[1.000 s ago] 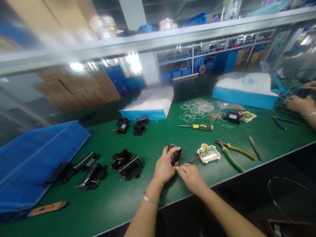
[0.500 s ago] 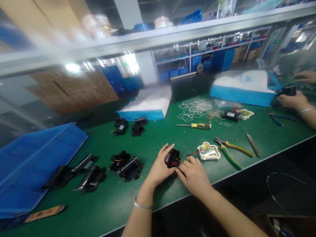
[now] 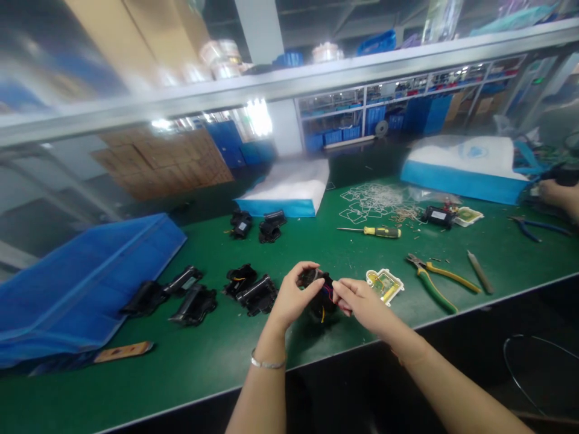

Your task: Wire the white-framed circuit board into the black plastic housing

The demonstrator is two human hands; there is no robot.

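My left hand [image 3: 295,296] is closed round a black plastic housing [image 3: 320,312], its thumb across the top. A yellow wire end hangs from the housing's near side. Thin red and blue wires [image 3: 329,290] come out between my two hands. My right hand [image 3: 362,302] pinches these wires close against the housing; its fingertips partly hide them. Just right of it a white-rimmed cover [image 3: 384,286] with a yellowish inside lies on the green bench.
Black housings [image 3: 257,295] lie to the left beside a blue bin [image 3: 90,271]. A screwdriver [image 3: 382,232], green-and-yellow pliers [image 3: 436,283] and wire-like white frames [image 3: 371,202] lie right and behind. A co-worker's hand [image 3: 561,196] is at the far right.
The housing has been turned and tilted in my left hand, with the thumb now over its top. My right hand has shifted up to the wires. The white cover has turned.
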